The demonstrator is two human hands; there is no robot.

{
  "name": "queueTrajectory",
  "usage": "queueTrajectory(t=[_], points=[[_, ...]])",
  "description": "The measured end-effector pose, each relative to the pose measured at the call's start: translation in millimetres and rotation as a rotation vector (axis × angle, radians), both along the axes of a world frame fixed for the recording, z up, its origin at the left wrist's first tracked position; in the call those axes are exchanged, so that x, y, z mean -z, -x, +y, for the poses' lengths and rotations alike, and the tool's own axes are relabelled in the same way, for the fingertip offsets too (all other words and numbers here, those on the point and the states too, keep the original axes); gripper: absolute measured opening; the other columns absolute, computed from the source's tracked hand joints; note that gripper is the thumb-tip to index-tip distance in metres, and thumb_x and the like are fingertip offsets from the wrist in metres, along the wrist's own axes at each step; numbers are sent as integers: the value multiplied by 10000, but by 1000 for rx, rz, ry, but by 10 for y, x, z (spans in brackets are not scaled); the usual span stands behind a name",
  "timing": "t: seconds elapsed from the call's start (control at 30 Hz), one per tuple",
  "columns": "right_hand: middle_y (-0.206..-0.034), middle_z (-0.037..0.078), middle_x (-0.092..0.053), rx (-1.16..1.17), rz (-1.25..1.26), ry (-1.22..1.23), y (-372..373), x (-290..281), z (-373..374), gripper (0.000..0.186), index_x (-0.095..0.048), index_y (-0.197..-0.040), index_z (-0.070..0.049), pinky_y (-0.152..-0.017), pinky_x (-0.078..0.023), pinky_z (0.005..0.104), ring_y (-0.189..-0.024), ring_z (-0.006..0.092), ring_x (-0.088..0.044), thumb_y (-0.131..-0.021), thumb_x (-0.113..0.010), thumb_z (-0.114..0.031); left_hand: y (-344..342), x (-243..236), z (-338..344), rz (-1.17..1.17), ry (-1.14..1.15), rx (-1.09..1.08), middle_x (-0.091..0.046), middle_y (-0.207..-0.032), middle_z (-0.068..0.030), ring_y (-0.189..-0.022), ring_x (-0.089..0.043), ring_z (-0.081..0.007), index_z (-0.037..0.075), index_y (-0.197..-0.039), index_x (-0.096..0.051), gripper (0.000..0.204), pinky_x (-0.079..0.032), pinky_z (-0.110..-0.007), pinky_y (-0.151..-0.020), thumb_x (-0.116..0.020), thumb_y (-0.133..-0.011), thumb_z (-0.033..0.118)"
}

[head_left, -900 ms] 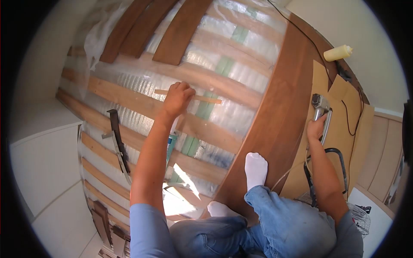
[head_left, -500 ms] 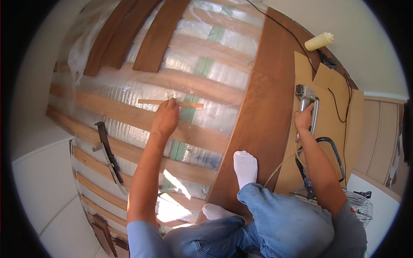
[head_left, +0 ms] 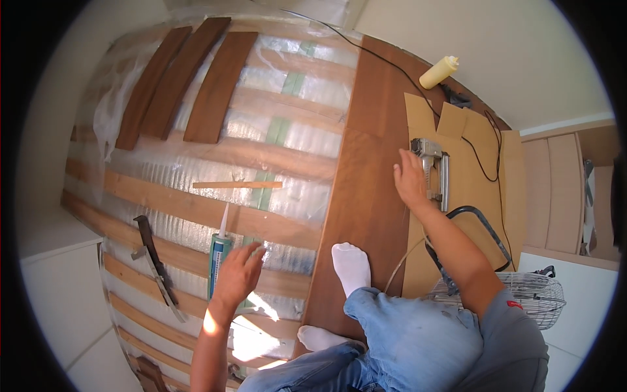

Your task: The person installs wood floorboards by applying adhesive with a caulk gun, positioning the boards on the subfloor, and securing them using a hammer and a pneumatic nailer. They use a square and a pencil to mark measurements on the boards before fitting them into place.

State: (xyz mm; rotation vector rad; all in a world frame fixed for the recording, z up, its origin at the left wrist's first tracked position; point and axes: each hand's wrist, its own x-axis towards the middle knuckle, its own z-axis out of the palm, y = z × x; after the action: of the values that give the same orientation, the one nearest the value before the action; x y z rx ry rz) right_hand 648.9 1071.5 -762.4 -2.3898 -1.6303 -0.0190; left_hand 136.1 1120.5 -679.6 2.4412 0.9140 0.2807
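Left hand (head_left: 239, 273) off thin strip (head_left: 236, 185) — now by sealant tube (head_left: 218, 256).

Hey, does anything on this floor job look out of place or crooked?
Nothing looks damaged or spilled. One thin wood strip lies loose across the foil between the battens, beyond the sealant tube by the left hand.

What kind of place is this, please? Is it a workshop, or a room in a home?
Probably a room in a home having a wooden floor laid. Bare wooden battens run over foil sheeting, finished brown planks cover one strip, and a nail gun lies on cardboard.
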Motion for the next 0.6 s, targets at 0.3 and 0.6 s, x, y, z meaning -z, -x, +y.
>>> queueTrajectory(t=[0.3,0.6], points=[[-1658,228,-394,-249,135,208,570,244,337,581,-453,-1543,32,-1250,-356,445,-1539,385,-370,-1080,-551,-306,855,323,-2162,-128,257,-450,-736,-959,-138,-837,-710,-336,65,-1155,-735,234,-574,-435,-727,-709,-926,29],[-1666,288,-348,-230,125,325,462,197,235,614,-422,-1559,68,-1281,-278,458,-1552,431,-326,-1096,-525,-322,923,1040,-4538,-89,513,-1287,-754,-1002,-170,-921,-737,-363,56,-1130,-724,214,-593,-433,-844,-632,-1018,214]])
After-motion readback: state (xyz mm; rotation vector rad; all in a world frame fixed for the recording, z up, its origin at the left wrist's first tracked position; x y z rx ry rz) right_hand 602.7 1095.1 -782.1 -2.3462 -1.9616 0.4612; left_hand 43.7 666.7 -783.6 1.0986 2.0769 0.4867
